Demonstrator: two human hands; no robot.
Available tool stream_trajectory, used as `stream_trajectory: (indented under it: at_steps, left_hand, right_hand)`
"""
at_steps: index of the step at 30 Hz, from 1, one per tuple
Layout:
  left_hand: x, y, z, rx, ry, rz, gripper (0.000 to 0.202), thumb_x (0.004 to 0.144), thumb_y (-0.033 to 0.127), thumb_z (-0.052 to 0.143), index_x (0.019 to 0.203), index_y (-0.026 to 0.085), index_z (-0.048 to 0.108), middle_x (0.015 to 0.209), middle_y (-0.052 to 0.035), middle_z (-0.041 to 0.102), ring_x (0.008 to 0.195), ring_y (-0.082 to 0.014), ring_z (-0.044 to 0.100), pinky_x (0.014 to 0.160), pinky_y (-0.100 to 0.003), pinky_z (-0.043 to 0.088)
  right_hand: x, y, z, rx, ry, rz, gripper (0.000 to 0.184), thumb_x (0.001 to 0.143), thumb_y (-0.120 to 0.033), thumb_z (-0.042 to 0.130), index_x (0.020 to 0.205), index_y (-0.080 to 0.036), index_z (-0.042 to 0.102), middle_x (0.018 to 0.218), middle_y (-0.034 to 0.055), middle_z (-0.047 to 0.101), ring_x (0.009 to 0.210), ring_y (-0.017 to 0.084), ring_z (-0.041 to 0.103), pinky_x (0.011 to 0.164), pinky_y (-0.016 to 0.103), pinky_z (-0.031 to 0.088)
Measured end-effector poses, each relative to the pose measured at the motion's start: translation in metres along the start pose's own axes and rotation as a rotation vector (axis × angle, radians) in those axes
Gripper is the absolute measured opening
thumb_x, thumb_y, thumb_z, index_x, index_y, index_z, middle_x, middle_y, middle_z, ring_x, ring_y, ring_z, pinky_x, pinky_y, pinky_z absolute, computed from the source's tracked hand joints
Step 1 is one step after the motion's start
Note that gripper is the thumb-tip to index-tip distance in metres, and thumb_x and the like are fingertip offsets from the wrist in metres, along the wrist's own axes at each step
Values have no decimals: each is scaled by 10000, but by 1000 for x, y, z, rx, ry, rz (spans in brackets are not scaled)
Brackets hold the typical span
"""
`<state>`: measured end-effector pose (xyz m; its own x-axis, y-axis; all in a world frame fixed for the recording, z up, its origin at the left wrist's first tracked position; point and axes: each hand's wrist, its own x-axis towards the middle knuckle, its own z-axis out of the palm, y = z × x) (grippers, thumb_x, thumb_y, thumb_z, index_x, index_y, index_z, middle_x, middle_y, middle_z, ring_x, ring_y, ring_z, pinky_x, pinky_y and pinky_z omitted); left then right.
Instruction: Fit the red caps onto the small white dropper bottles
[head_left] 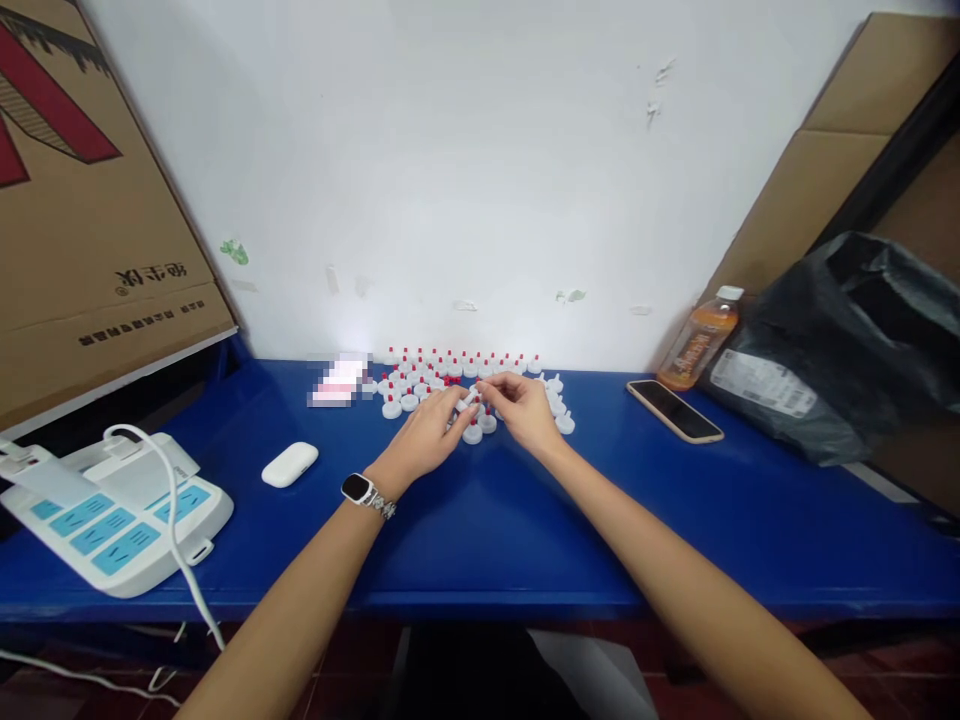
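My left hand [430, 432] is closed around a white nozzle cap [466, 402], its fingers pinching the cap's side. My right hand [525, 408] meets it at the cap's tip, thumb and forefinger pressed together; whatever they pinch is too small to make out. Behind and around both hands stand many white nozzle caps with red tips [391, 408], grouped toward the wall. Several white caps without red tips [565, 424] lie to the right of my right hand. A small pile of loose red tips [452, 380] shows just beyond my fingers.
On the blue table [495, 540], a white earphone case [290, 464] and a power strip [120, 530] with a white cable lie left. A phone [675, 411], an orange drink bottle [699, 340] and a black plastic bag [832, 350] are right. Cardboard boxes [112, 220] flank the wall.
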<state>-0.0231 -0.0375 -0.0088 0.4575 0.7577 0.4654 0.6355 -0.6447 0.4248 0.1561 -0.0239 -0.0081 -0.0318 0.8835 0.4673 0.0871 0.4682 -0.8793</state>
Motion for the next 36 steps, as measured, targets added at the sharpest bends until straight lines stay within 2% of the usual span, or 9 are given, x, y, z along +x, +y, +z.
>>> stream_trajectory:
  at_steps: [3, 11, 17, 21, 24, 26, 31, 36]
  left_hand:
    - [0, 0, -1, 5, 0, 28, 388, 1022, 475, 342, 1155, 191, 570, 991, -79, 634, 938, -226, 594, 858, -367, 463]
    - [0, 3, -2, 3, 2, 27, 372, 1026, 456, 343, 1170, 197, 568, 1055, -89, 650, 966, -229, 602, 870, -369, 466]
    - [-1, 3, 1, 37, -18, 48, 314, 1022, 421, 358, 1109, 201, 565, 1017, -86, 647, 981, -243, 586, 868, -382, 466]
    - [-1, 6, 1, 39, -16, 42, 309, 1026, 418, 347, 1101, 200, 553, 1023, -86, 639, 988, -243, 583, 866, -382, 468]
    - [0, 7, 2, 48, -4, 36, 307, 1031, 407, 334, 1097, 193, 544, 1020, -91, 628, 985, -244, 573, 859, -383, 469]
    - [0, 7, 4, 66, 8, 48, 304, 1033, 399, 330, 1088, 189, 543, 1007, -95, 621, 979, -249, 559, 846, -387, 467]
    - [1, 7, 3, 97, 49, 86, 302, 1039, 380, 308, 1074, 190, 541, 999, -93, 606, 947, -241, 536, 855, -386, 460]
    - [1, 9, 2, 112, 27, 105, 298, 1041, 375, 301, 1057, 193, 537, 991, -95, 597, 939, -240, 528, 859, -394, 455]
  right_hand:
    - [-2, 3, 2, 29, -42, 3, 319, 820, -490, 700, 818, -172, 720, 726, 30, 703, 639, 152, 614, 632, 277, 496]
    - [-4, 8, 11, 99, 18, -1, 334, 794, -521, 720, 832, -190, 690, 757, 21, 698, 697, 159, 631, 676, 277, 509]
    - [-6, 8, 9, -2, -21, -39, 306, 828, -501, 689, 865, -197, 695, 796, 28, 694, 697, 159, 618, 669, 280, 504]
    - [-8, 9, 13, 52, 46, -28, 318, 796, -490, 725, 921, -205, 657, 768, 15, 675, 675, 155, 615, 647, 275, 502]
    - [-9, 9, 17, 85, 123, -17, 328, 768, -504, 748, 818, -203, 628, 727, 11, 653, 649, 151, 595, 623, 273, 492]
    - [-10, 7, 20, 41, 141, -22, 348, 798, -533, 709, 742, -205, 609, 713, 14, 641, 637, 147, 571, 618, 274, 483]
    - [-11, -2, 21, 11, 134, -45, 455, 905, -591, 545, 642, -220, 518, 618, -11, 557, 610, 138, 517, 625, 268, 465]
    - [-9, -3, 19, 7, 86, -48, 467, 911, -615, 511, 649, -230, 481, 626, -15, 543, 595, 135, 501, 613, 269, 462]
